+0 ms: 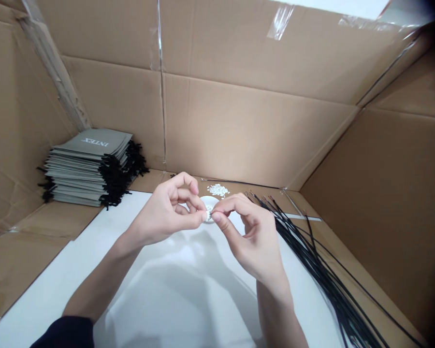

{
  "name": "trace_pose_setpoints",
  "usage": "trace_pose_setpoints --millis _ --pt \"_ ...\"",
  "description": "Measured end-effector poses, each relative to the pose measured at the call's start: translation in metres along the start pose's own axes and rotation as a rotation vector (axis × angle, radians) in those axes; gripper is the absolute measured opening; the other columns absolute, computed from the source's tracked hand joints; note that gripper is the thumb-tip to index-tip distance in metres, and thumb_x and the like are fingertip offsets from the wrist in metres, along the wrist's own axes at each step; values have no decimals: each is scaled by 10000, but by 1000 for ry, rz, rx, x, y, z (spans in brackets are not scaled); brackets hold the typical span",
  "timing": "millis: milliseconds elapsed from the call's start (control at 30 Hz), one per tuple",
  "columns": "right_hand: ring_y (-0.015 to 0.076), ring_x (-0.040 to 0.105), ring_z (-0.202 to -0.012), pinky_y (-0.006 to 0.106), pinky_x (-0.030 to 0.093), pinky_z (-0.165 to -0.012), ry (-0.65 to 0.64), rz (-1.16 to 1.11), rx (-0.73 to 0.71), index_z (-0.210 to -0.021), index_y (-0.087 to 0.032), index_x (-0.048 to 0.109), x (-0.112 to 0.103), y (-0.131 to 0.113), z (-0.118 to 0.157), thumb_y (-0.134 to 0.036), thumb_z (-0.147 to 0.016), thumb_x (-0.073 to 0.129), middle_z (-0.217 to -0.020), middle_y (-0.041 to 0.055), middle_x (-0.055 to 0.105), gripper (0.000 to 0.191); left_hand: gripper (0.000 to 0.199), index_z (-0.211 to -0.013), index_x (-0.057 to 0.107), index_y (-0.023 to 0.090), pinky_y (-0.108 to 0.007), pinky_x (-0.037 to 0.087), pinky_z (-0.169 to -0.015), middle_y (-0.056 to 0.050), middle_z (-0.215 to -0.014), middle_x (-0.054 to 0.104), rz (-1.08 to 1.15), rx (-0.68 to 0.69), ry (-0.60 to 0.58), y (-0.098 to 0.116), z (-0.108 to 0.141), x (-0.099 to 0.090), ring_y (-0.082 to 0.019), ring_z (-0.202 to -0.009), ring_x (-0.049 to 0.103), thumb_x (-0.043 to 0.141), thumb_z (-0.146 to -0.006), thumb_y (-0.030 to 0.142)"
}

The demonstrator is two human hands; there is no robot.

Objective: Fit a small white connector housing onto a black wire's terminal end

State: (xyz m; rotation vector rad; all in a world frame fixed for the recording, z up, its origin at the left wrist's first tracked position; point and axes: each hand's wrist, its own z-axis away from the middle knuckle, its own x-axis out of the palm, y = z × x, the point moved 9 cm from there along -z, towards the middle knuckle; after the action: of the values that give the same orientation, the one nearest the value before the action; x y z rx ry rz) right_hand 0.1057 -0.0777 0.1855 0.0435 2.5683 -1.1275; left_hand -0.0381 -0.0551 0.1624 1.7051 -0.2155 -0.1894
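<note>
Both hands are raised over the white board (pixel 166 299), fingertips nearly meeting in front of a small round white dish (pixel 207 199). My left hand (pixel 176 205) pinches something tiny and pale between thumb and finger. My right hand (pixel 252 232) has thumb and forefinger pressed together on a small dark piece, too small to name. The dish holds small white bits and is partly hidden by the fingers. Just behind it lies a loose heap of small white pieces (pixel 218 190) on the cardboard.
Grey pouches marked INTEX, with black ends (pixel 89 169), are stacked at the left. Many long black cords (pixel 322 275) run along the right side. A thin dark cord (pixel 244 182) lies along the back. Cardboard walls (pixel 257 130) enclose the workspace.
</note>
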Motion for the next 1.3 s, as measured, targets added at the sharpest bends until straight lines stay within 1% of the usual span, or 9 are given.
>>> trace_pose_setpoints --millis 167,300,400,567,767,933,1067,1200,1300 --pt "124 541 -746 301 421 -720 -21 64 9 -801 -188 627 1 4 -1 -127 -946 631 -789 -33 643 156 409 -862 475 226 -91 514 -596 50 -767 758 -88 22 25 1 4 1 -32 -605 593 863 -731 210" --pt "141 589 -785 301 457 -741 -31 -92 77 -841 -196 658 3 15 -3 -202 -968 659 -837 -7 670 127 309 -896 517 233 -84 521 -619 46 -797 759 -125 123 94 9 7 -4 -45 -665 644 811 -802 229" --pt "151 617 -814 291 485 -750 12 -194 101 -875 -194 669 2 19 -6 -248 -978 674 -861 14 677 116 251 -989 618 247 -70 519 -626 43 -844 750 -138 204 140 17 9 -8 -55 -751 680 812 -835 286" --pt "146 617 -805 275 515 -731 56 -236 107 -896 -195 691 0 19 -6 -268 -986 679 -869 29 669 117 119 -918 770 253 -65 525 -676 30 -870 750 -197 193 64 17 7 -2 -50 -801 681 765 -898 370" --pt "140 624 -822 249 529 -695 34 -240 129 -915 -207 703 1 19 -3 -293 -985 689 -902 34 677 112 117 -885 797 266 -63 521 -664 44 -804 747 -148 205 36 20 8 1 -36 -730 655 757 -911 372" --pt "116 632 -743 205 554 -638 -28 -431 217 -896 -189 700 8 23 -4 -324 -972 708 -855 29 674 155 106 -859 804 247 -73 528 -601 33 -779 754 -124 219 33 20 8 1 -43 -659 638 779 -895 343" --pt "126 676 -732 199 570 -596 -87 -580 331 -923 -181 642 15 31 -3 -394 -996 674 -825 25 670 227 84 -892 814 260 -95 550 -601 24 -798 767 -229 331 86 27 10 -4 -61 -666 660 768 -903 329" --pt "92 610 -622 161 479 -493 -113 -633 347 -916 -174 604 14 33 -2 -389 -1009 660 -795 16 652 241 132 -967 816 319 -85 562 -642 37 -861 788 -372 537 93 39 17 1 -53 -720 682 744 -916 221" --pt "83 554 -594 158 418 -467 -84 -605 321 -899 -176 594 11 30 -3 -371 -1016 653 -748 6 630 235 157 -972 816 308 -98 590 -656 26 -892 799 -391 619 108 42 20 3 -65 -746 700 737 -910 186"
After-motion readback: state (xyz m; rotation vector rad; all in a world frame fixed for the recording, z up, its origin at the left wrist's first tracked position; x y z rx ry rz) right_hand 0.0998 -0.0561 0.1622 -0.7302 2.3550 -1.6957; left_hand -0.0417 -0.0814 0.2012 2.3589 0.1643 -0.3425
